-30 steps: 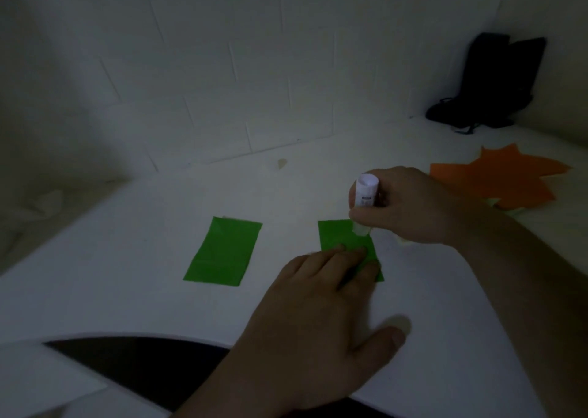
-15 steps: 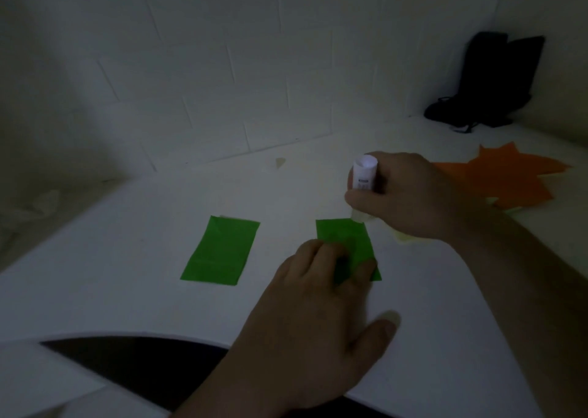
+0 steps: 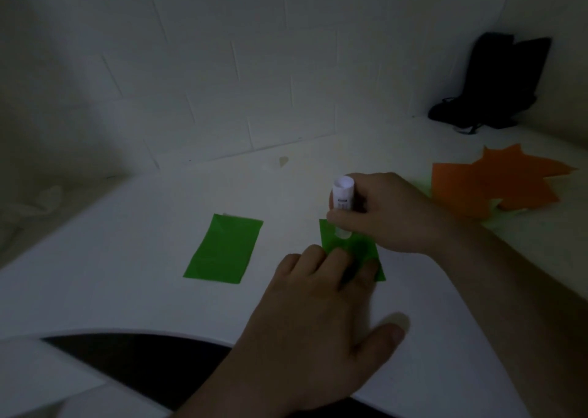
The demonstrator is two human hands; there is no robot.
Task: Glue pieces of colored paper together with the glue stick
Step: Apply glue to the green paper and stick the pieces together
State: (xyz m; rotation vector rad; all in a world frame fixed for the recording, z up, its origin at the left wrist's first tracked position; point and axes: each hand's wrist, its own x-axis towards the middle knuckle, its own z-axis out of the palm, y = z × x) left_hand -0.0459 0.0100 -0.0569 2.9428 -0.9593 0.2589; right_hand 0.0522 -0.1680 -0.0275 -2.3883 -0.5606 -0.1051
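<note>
Two green paper rectangles lie on the white table (image 3: 133, 290). My left hand (image 3: 321, 319) lies flat with its fingers apart, its fingertips pinning the near end of the right green paper (image 3: 356, 249). My right hand (image 3: 385, 214) grips a white glue stick (image 3: 343, 199) upright, its tip touching the far part of that paper. The left green paper (image 3: 224, 249) lies free, a hand's width to the left. Most of the right paper's near half is hidden under my fingers.
Orange star-shaped paper cut-outs (image 3: 496, 185) lie at the right, with a pale yellow-green scrap under them. A black bag (image 3: 496, 83) stands in the far right corner against the tiled wall. The table's near edge curves over a dark gap (image 3: 143, 366).
The glue stick has moved a little nearer and to the left, from the paper's far right edge onto its far part. My left hand keeps pressing the same paper.
</note>
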